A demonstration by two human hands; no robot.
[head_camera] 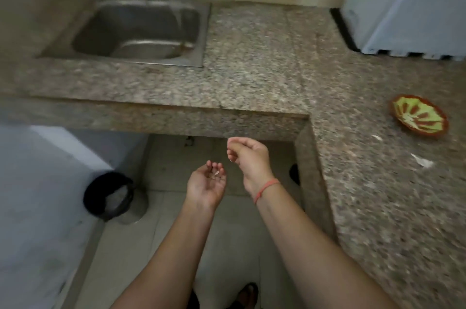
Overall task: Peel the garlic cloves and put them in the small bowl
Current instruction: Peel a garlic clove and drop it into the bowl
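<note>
My left hand (206, 184) is held palm up over the floor, fingers loosely cupped around a small scrap of garlic peel (216, 174). My right hand (248, 154), with a red thread on the wrist, hovers just above and to its right with fingers curled; whether it holds anything is hidden. A small red and green patterned bowl (419, 115) sits on the granite counter (252, 61) at the far right, with pale pieces in it. White garlic skin scraps (422, 160) lie on the counter in front of the bowl.
A steel sink (141, 31) is set into the counter at the back left. A black bin (108, 194) stands on the tiled floor to the left below. A white appliance (408, 3) stands at the back right. My sandalled feet show at the bottom.
</note>
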